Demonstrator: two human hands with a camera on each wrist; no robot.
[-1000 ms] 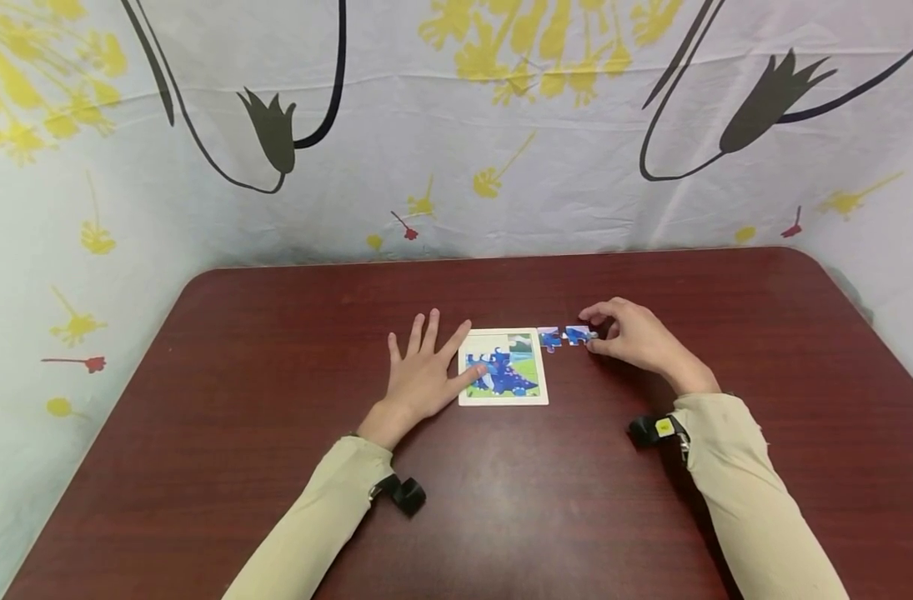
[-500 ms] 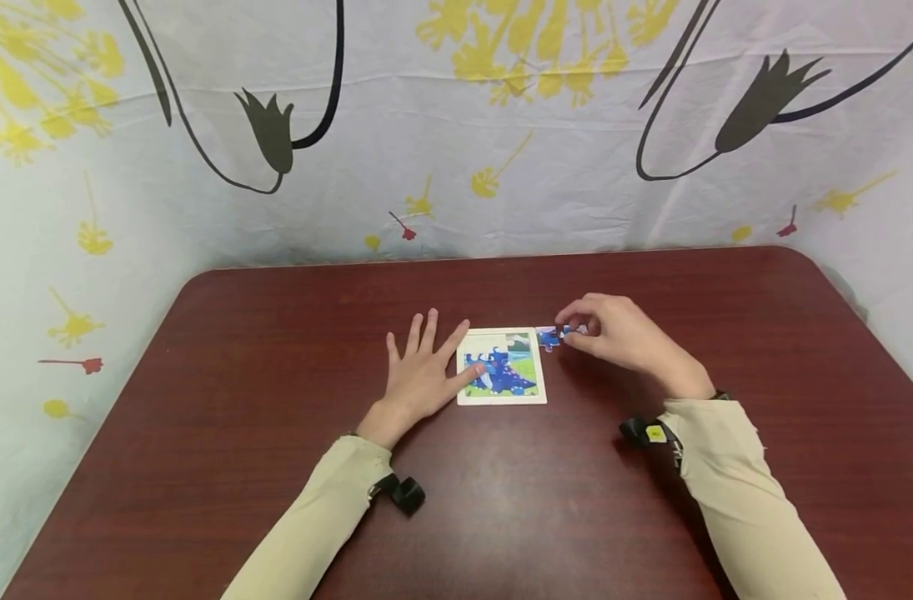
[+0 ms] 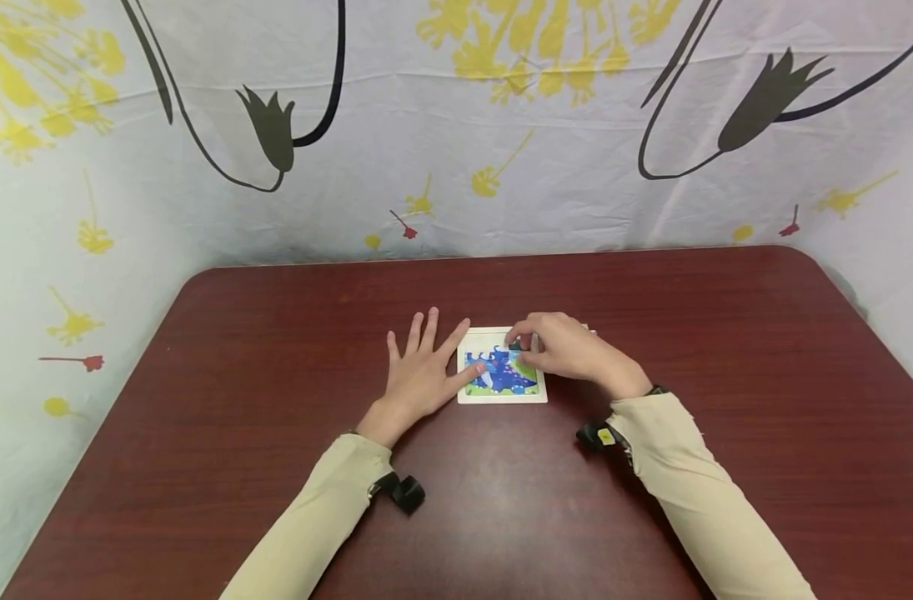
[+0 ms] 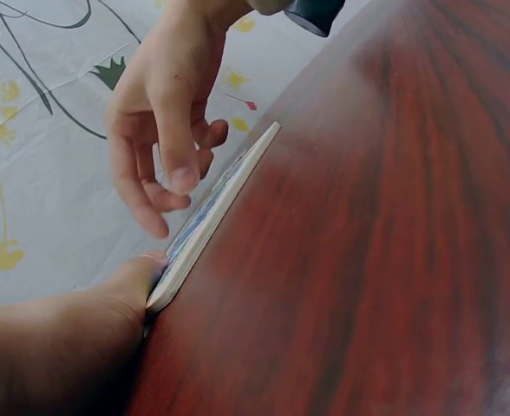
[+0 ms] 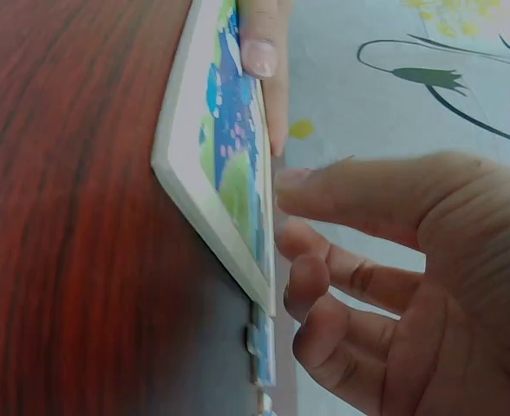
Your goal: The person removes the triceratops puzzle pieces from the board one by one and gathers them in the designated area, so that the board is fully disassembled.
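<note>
A small framed jigsaw puzzle (image 3: 501,400) with a pale border lies on the table. Its picture shows a blue dinosaur (image 3: 512,382) on green; the upper part inside the border is pale and bare. My left hand (image 3: 414,383) lies spread at its left side, thumb resting on the puzzle. Over the upper right of the board hovers my right hand (image 3: 572,348), fingers loosely bent, thumb apart from them and nothing seen between. In the right wrist view, one loose puzzle piece (image 5: 264,351) lies against the board's edge, with part of another piece (image 5: 266,404) beyond it.
The dark red wooden table (image 3: 291,350) has rounded far corners. Behind it hangs a white cloth (image 3: 366,167) printed with yellow and grey flowers. A black wrist camera (image 3: 408,495) sits on the left sleeve, and another black camera (image 3: 593,437) on the right.
My right hand has moved left from the loose pieces to above the puzzle board, now covering most of those pieces in the head view. My left hand stays in place.
</note>
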